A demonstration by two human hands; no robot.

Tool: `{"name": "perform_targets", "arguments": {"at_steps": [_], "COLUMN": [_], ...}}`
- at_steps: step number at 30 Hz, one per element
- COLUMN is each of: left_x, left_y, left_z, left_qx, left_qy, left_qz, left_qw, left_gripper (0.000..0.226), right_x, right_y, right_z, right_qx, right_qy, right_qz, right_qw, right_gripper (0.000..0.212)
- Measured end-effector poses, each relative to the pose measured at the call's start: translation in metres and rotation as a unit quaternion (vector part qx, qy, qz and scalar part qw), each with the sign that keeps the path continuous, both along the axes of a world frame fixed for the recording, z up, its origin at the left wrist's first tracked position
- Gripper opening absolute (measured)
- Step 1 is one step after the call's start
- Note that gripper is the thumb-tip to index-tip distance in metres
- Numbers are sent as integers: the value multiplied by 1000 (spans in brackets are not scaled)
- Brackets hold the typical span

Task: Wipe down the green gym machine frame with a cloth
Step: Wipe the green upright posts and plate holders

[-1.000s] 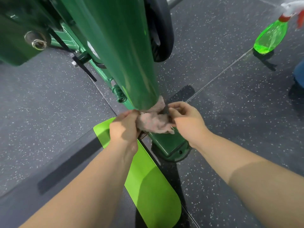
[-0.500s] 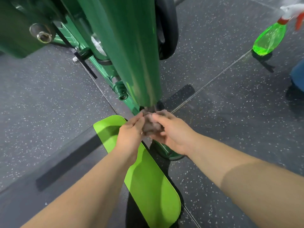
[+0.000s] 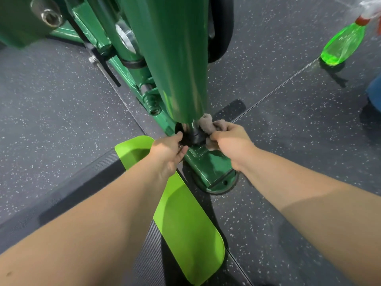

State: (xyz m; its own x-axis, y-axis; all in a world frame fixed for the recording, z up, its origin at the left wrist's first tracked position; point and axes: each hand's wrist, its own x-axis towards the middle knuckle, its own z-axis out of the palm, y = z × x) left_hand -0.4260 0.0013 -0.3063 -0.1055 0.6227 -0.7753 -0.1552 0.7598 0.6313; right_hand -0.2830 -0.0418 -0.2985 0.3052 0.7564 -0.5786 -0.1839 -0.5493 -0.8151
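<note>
Down at the foot of the green post (image 3: 175, 58), the right hand (image 3: 231, 141) grips the cloth (image 3: 208, 125) against its right edge. Opposite, the left hand (image 3: 167, 149) curls loosely beside the black collar (image 3: 194, 137), holding nothing; bare floor (image 3: 288, 124) lies open to the right.

The frame (image 3: 173, 58) is glossy dark green, its foot (image 3: 212, 170) the same. The cloth (image 3: 208, 125) is greyish-brown. The floor (image 3: 61, 120) is dark grey with white specks. The bottle (image 3: 342, 46) is bright green, red-collared. The plate (image 3: 185, 223) is lime green.
</note>
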Motion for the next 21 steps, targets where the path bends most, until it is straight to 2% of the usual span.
{"name": "perform_targets", "arguments": {"at_steps": [2, 6, 9, 13, 15, 18, 19, 21], "left_x": [-5, 0, 6, 2, -3, -8, -8, -7], "left_y": [1, 1, 2, 5, 4, 4, 5, 4], "left_z": [-3, -4, -2, -1, -4, -3, -2, 0], "left_qx": [-2, 15, 14, 7, 14, 30, 35, 56], "left_qy": [-13, 1, 52, 42, 29, 36, 49, 100], "left_qz": [4, -9, -24, -25, -33, -42, -49, -99], "left_qw": [1000, 1000, 998, 999, 999, 998, 997, 988], "left_gripper": [26, 19, 8, 17, 17, 13, 9, 6], "right_x": [9, 4, -6, 0, 2, 0, -1, -4], "right_y": [-3, -5, -10, -26, -28, -24, -22, -19], "right_z": [1, -10, -16, -11, -11, -11, -10, -9], "right_qx": [-4, -27, -22, -8, 13, 20, 18, 18], "right_qy": [9, -91, -76, -121, -124, -180, -175, -110], "right_qz": [35, 120, 112, 112, 121, 152, 155, 130], "right_qw": [999, 988, 991, 986, 985, 972, 972, 985], "right_gripper": [26, 26, 15, 8, 10, 15, 15, 13]}}
